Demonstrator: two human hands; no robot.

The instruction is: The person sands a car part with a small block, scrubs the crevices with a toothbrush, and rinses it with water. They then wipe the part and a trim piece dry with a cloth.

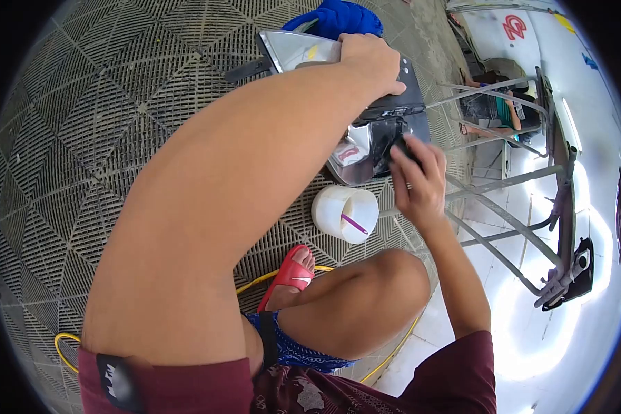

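Note:
My left hand (371,58) reaches across and is closed over the upper part of a dark vehicle-like part with a glossy, reflective panel (298,50); my forearm hides much of it. Lower down, this part has a shiny silver-and-black section (354,146). Beside that section is my right hand (421,178), its fingers bent round a small black piece (406,150) whose kind I cannot make out. Just below stands a white plastic tub (331,214) with a purple stick (354,223) inside.
Blue cloth (345,19) lies behind the part on the grated floor mat (141,107). My foot in a red slide sandal (298,276) is near the tub, by a yellow hose (255,280). Metal stands (510,186) are at right; another person (507,114) is beyond.

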